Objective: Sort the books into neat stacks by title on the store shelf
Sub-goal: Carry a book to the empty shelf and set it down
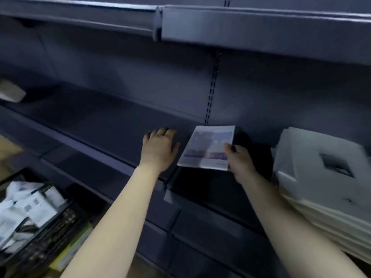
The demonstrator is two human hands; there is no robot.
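Right hand (240, 159) pinches the near-right corner of a thin pale book with a blurred bluish cover (207, 148), held just over the dark grey metal shelf (104, 117); left hand (159, 148) rests flat and empty on the shelf beside it. Best bet: lay it flat, square its edges to the shelf front. Keep it apart from the stack of white books (321, 157) on the right unless titles match; the cover's too blurred to read.

Cover print on the book (208, 147) too blurred to read. White stack (321, 169) cut off at right edge; crate (40, 227) cropped at left.
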